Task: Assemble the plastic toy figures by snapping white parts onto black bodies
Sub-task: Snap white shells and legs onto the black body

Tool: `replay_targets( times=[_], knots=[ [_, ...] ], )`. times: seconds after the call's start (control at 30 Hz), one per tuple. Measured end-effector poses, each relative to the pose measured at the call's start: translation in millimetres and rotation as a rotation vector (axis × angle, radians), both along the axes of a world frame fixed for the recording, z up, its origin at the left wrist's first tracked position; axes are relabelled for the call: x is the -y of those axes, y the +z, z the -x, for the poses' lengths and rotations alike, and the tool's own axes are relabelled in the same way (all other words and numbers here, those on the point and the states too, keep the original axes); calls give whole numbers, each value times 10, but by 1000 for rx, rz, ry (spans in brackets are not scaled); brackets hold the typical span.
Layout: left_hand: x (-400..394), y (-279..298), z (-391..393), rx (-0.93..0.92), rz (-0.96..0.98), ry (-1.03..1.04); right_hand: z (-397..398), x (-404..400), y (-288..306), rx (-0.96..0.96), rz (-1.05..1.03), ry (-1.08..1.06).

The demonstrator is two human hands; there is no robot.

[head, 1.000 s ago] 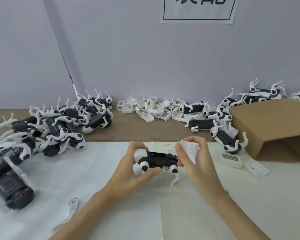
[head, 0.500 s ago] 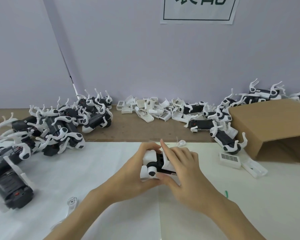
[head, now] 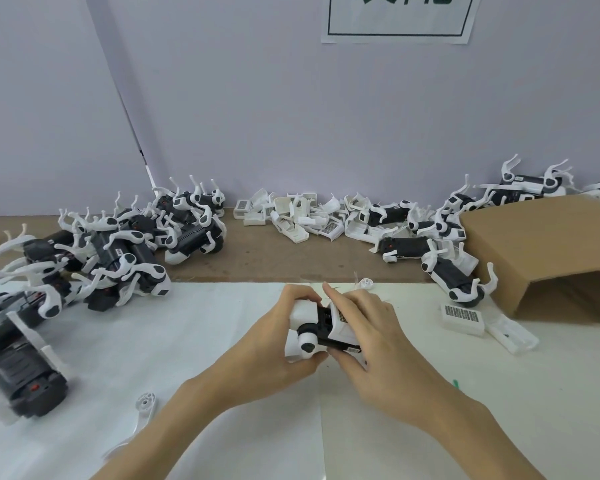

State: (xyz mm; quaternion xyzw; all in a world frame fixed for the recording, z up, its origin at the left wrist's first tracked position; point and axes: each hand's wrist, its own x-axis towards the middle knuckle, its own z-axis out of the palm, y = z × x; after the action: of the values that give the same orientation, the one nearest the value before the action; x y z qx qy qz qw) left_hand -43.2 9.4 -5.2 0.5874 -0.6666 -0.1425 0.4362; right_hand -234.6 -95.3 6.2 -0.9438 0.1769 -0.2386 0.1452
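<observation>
A black toy body [head: 321,322] with white leg joints is held over the white sheet at the centre. My left hand [head: 274,336] grips its left, white-capped end. My right hand [head: 364,327] grips a white cover piece [head: 342,318] and presses it onto the top of the body. The right end of the body is hidden under my right hand. A pile of loose white cover parts [head: 298,216] lies at the back against the wall.
Several black-and-white figures are heaped at the left [head: 118,251] and at the back right [head: 440,237]. An open cardboard box [head: 548,251] lies on its side at the right. White parts [head: 463,315] sit beside it. A loose white leg [head: 142,407] lies front left.
One second ago my right hand held the white cover beside the body's right end. It has since brought the cover down onto the body, and both hands now close round the figure.
</observation>
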Motion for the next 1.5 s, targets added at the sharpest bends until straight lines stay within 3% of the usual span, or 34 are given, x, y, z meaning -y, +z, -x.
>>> replay_targets(
  times=[0.17,0.23,0.57,0.7,0.83,1.2,1.5],
  knots=[
    [-15,-8,-24,6,-46,2,13,15,64,143,-276,69],
    [-12,-13,-20,6,-33,-5,5,0,68,166,-217,73],
    [-24,-2,6,-120,-81,-3,18,65,20,-108,110,45],
    [-18,8,80,-176,-34,-14,-20,66,-76,30,86,-44],
    [-3,10,87,-51,92,44,-19,102,-143,114,-46,-20],
    [-6,37,100,-230,25,100,-103,77,-203,241,235,-210],
    [-27,118,75,-262,-55,65,-107,90,-224,267,199,-183]
  ],
)
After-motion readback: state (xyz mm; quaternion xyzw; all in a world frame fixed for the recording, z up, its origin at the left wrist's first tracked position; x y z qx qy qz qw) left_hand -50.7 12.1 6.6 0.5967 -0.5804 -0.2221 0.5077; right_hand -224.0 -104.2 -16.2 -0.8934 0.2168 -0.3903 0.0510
